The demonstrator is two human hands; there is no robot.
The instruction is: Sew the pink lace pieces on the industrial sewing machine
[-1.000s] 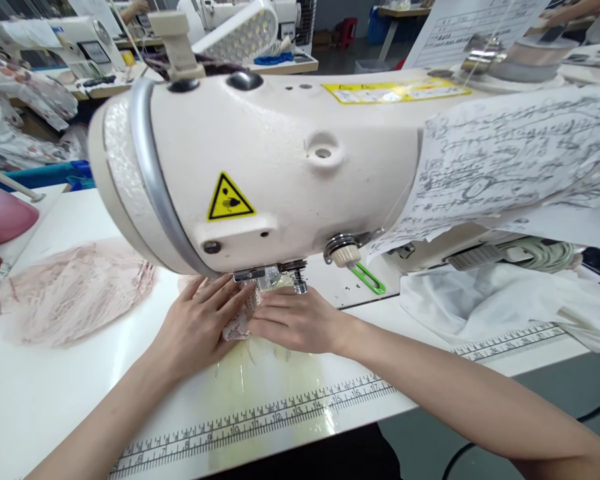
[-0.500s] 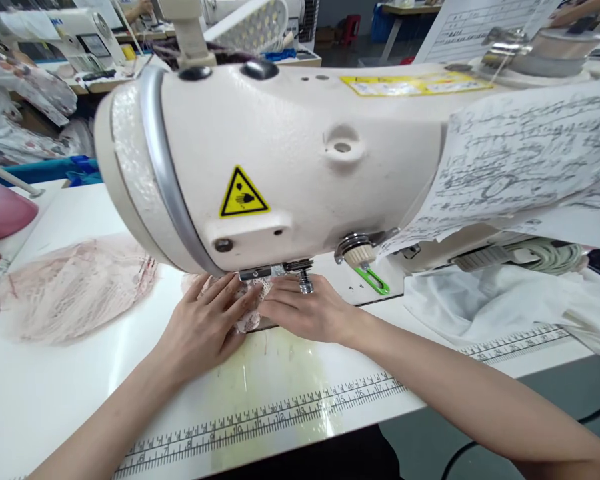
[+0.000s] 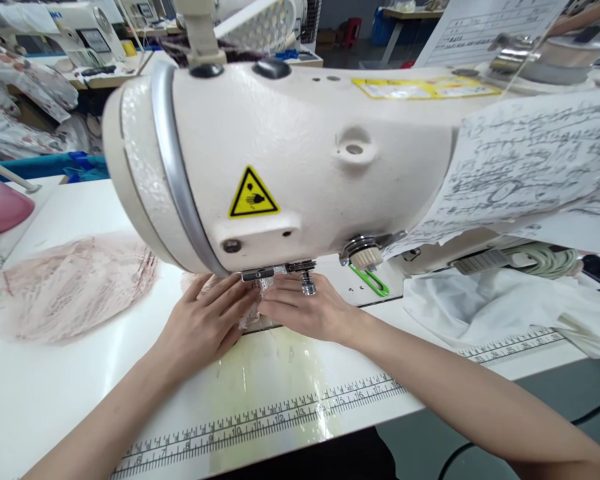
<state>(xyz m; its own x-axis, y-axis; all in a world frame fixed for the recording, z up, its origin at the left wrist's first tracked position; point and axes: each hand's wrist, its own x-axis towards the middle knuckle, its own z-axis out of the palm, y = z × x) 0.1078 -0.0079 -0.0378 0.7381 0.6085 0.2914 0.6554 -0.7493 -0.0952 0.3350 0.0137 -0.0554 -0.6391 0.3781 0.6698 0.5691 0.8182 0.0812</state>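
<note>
Pale pink lace fabric [image 3: 251, 315] lies under the needle end of a white sewing machine [image 3: 300, 153], partly covered by both hands. My left hand [image 3: 203, 317] rests on it palm down, fingers stretched out and slightly apart. From the right, my right hand [image 3: 305, 308] holds the lace close to the needle area, its fingers pressed together and their tips partly hidden. Metal guide parts [image 3: 300, 270] stand just above the right fingers. The needle itself is hidden.
More pink lace [image 3: 75, 290] lies to the left. A green loop-shaped tool [image 3: 373, 282] sits beside the machine bed; white cloth [image 3: 455, 307] and a coiled cord [image 3: 545, 259] are at right. A ruler strip [image 3: 280, 420] runs along the front edge. Handwritten paper [image 3: 530, 160] hangs on the machine.
The view has shifted slightly, moving the machine rightward in the picture. Less lace shows between my hands, and the left hand sits slightly farther left. Both hands stay on the lace.
</note>
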